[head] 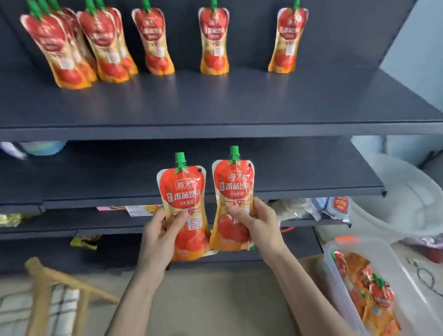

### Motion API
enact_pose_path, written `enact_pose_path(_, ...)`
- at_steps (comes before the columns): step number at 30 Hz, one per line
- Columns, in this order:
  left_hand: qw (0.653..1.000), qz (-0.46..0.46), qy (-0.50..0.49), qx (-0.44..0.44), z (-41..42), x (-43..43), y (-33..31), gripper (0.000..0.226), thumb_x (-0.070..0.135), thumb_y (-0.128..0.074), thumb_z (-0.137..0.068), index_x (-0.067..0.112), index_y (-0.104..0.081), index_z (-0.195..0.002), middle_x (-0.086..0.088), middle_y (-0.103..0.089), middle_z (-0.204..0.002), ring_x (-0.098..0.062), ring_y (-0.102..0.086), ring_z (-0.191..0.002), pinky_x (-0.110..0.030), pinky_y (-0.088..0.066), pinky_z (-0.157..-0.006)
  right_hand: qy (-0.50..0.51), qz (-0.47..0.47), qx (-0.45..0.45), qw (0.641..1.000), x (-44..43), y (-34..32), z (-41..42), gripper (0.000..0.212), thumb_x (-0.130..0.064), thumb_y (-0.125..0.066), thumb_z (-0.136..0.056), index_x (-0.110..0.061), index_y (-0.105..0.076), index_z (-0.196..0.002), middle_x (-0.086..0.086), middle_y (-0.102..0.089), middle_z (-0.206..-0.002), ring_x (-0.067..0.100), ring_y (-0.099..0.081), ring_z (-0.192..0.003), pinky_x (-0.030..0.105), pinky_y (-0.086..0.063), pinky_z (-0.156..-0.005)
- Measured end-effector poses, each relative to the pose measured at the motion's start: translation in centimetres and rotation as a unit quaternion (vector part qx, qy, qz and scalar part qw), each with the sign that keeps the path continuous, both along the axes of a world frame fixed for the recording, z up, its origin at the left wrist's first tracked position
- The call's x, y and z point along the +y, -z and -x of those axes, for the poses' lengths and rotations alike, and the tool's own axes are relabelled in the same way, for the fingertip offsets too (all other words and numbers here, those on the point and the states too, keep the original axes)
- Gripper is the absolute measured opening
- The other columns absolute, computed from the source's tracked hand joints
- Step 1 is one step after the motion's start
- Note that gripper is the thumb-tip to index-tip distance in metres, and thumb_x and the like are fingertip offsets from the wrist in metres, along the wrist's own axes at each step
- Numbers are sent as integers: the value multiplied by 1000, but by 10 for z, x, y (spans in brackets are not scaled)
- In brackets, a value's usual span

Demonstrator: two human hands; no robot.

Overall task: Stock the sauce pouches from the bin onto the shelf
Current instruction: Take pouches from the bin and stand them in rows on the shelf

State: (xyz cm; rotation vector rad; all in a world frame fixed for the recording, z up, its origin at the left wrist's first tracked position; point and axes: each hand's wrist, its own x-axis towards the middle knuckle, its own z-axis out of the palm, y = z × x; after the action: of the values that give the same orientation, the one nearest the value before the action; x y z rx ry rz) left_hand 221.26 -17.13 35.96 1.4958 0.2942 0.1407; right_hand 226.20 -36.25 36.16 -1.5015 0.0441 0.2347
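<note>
Small shop, dark retail shelving (212, 131), rows of sauce pouches (153, 38)

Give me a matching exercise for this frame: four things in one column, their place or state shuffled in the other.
Things:
1. left hand
2. bin
3. top shelf
4. wooden chair

Place or state:
A. stands at lower left
B. grips one pouch upright
C. clear plastic, at lower right
D. carries standing pouches

Pairs: 1-B, 2-C, 3-D, 4-A
</note>
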Motion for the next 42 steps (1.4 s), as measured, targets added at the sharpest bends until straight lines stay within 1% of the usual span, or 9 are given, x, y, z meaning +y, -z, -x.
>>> enact_pose_path(4, 999, -8, -6, -32, -31, 74, -29, 22, 42, -65, -78, 32, -67, -97, 6, -72, -100, -8, -67, -95, -25, -50, -76, -9, -3, -46, 999, 74, -27, -36, 14, -22, -72, -82, -17, -67, -94, 1, -75, -87, 15, -72, -79, 22, -55, -62)
enact_pose_path(10, 996, -50, -24, -76, -86, 152, -68, 27, 52, -61, -78, 42, -63, -103, 17, -69, -103, 2, -63, -97, -22, -47, -74, -20, -5, -120, 993, 149, -71, -94, 11, -27, -71, -82, -26, -67, -92, -10, -74, -86, 9, -71, -81, 15, -53, -59)
enact_pose_path(15, 991, -54, -45, -115, -146, 202, -93, 20, 47, -63, -79, 43, -65, -98, 16, -70, -101, -1, -65, -96, -25, -50, -76, -22, -11, -155, 988, 199, -96, -155, 16, -28, -73, -81, -23, -67, -96, -9, -75, -89, 9, -72, -82, 17, -54, -60)
enact_pose_path(21, 981, -74, -70, -165, -212, 255, -109, 20, 41, -63, -82, 36, -65, -102, 14, -70, -101, -3, -65, -97, -17, -53, -68, -27, -13, -181, 983, 258, -110, -228, 13, -27, -73, -81, -24, -67, -91, -11, -75, -86, 8, -71, -80, 16, -53, -59)
enact_pose_path(25, 977, -70, -94, -181, -247, 284, -109, 13, 31, -63, -86, 35, -64, -98, 19, -70, -98, 2, -65, -93, -9, -50, -62, -39, -18, -193, 980, 290, -110, -267, 17, -23, -74, -81, -20, -67, -97, -9, -75, -89, 9, -71, -83, 17, -54, -62)
enact_pose_path(30, 976, -72, -108, -172, -278, 323, -102, 12, 28, -63, -87, 30, -63, -99, 14, -70, -99, -1, -65, -96, -16, -51, -67, -17, -4, -199, 980, 324, -103, -301, 22, -20, -74, -81, -19, -64, -101, -7, -73, -94, 10, -70, -88, 23, -57, -70)
enact_pose_path(35, 977, -84, -81, -180, -303, 359, -100, 10, 25, -62, -89, 29, -62, -97, 15, -69, -99, -1, -64, -97, -11, -50, -66, 22, 18, -204, 979, 354, -98, -324, 25, -15, -72, -83, -10, -62, -105, 5, -71, -101, 18, -68, -94, 31, -57, -80)
enact_pose_path(39, 981, -86, -17, -176, -315, 375, -95, 13, 29, -62, -87, 29, -61, -101, 9, -68, -104, -5, -63, -102, -17, -51, -72, 57, 29, -199, 978, 369, -93, -330, 27, -18, -71, -84, -13, -61, -109, 3, -69, -104, 15, -67, -97, 28, -56, -81)
enact_pose_path(42, 983, -70, 20, -171, -317, 387, -89, 23, 35, -66, -80, 39, -60, -102, 12, -67, -108, -6, -62, -105, -19, -52, -74, 51, 74, -204, 975, 371, -88, -327, 36, -18, -72, -83, -13, -56, -116, 2, -67, -110, 13, -65, -102, 27, -56, -85)
